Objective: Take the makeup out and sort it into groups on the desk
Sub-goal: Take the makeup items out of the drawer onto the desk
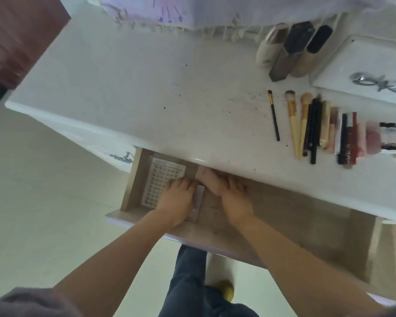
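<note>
Both hands down in the open drawer (215,227) under the desk (146,92) edge. Left hand (177,200) lies fingers-down beside a pale flat packet (198,202), fingertips touching its long edge; whether it pinches the packet cannot be told. Right hand (233,197) reaches toward the drawer's back under the desk lip, fingers curled and partly hidden, grip unclear. A printed sheet (162,181) lies flat at the drawer's left end. On the desk, already out: brushes (294,122) in a row, pencils and tubes (329,129) packed just beside them, three bottles (293,49) lying further back. Risks, as judged: the thin packet sits flat on the drawer floor and may slide instead of lifting; knuckles may catch the overhanging desk edge; a hasty set-down near the crowded row could roll tubes and mix the groups.
</note>
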### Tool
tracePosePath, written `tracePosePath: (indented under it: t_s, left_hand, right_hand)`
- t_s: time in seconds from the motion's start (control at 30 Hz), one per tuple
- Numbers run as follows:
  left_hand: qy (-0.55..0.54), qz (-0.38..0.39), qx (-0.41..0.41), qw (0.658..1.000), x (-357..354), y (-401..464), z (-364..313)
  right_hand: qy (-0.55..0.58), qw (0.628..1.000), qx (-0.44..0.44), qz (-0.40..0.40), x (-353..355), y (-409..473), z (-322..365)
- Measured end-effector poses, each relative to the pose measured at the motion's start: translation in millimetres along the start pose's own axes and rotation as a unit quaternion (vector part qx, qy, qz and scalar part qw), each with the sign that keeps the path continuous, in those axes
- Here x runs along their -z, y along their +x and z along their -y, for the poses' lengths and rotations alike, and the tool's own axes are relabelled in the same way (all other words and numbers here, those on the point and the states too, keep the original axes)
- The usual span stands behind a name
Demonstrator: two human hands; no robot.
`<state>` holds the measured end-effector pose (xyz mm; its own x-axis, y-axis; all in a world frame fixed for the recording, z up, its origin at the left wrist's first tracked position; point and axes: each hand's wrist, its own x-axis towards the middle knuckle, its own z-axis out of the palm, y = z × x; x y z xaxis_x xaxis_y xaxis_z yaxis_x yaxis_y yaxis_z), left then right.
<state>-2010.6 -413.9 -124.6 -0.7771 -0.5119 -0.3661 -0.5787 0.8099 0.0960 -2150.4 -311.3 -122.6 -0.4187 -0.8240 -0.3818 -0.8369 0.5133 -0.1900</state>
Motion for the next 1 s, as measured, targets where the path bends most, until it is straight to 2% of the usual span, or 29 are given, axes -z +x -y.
tracePosePath:
  t_s: [0.1,0.17,0.27,0.33,0.47,0.57,0.63,0.73,0.83,1.0]
  left_hand:
    - [0.063,0.022,0.007,0.998,11,9,-2]
    - [0.056,0.046,-0.001,0.997,18,16,1]
    - [-0.094,0.115,-0.016,0.989,35,7,4]
    - [-0.155,0.140,-0.048,0.977,49,-9,7]
    - [-0.242,0.108,-0.082,0.961,93,-29,26]
    - [-0.378,0.044,-0.055,0.923,152,-21,39]
    - [-0.452,0.005,-0.045,0.891,191,-5,44]
    - [-0.565,-0.025,-0.008,0.825,226,35,47]
    - [-0.558,-0.038,0.013,0.829,230,89,36]
    - [-0.540,-0.025,0.030,0.841,220,158,13]
  right_hand:
    - [0.037,0.998,-0.042,0.009,-1,-6,3]
    - [0.080,0.994,-0.063,0.033,0,-8,4]
    - [0.135,0.988,-0.058,0.053,-1,-14,-1]
    - [0.196,0.976,-0.052,0.077,11,-28,-7]
    - [0.253,0.956,-0.028,0.144,69,-71,-32]
    - [0.312,0.936,-0.020,0.160,140,-93,-52]
    - [0.411,0.903,-0.032,0.124,187,-91,-60]
    - [0.529,0.846,-0.072,0.001,229,-48,-67]
    - [0.504,0.853,-0.093,-0.098,240,28,-64]
    - [0.407,0.897,-0.083,-0.149,236,127,-46]
